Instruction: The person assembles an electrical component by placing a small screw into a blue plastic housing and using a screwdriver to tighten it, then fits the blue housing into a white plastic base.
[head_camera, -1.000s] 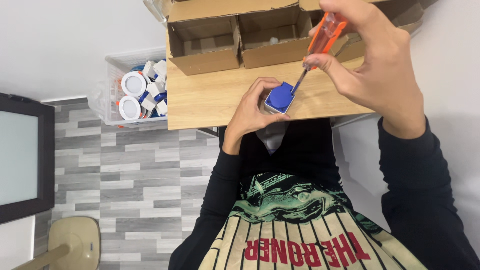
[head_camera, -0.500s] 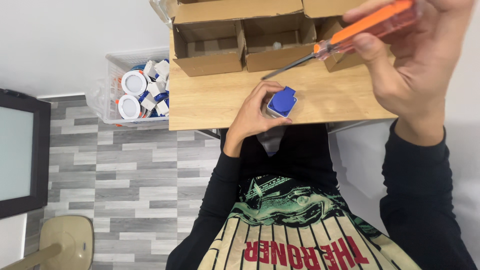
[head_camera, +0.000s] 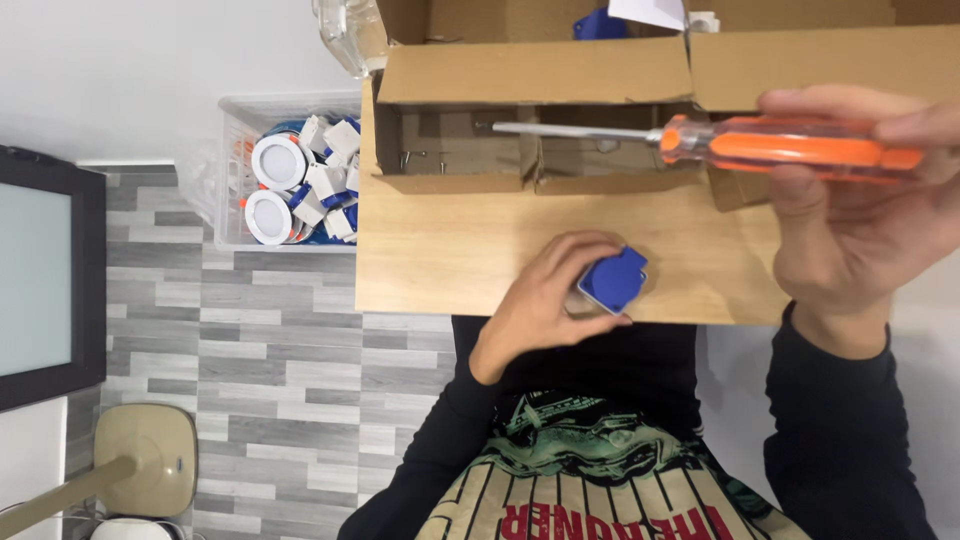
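We have lifted the screwdriver (head_camera: 700, 140) off the blue block (head_camera: 612, 281): a second ago its tip stood on the block, and now the shaft lies level above the cardboard box (head_camera: 530, 75), well apart. Our right hand (head_camera: 860, 210) is closed around the orange handle. Our left hand (head_camera: 545, 295) cups the block against the bench (head_camera: 450, 260) near its front edge. We judge the driving step complete or paused.
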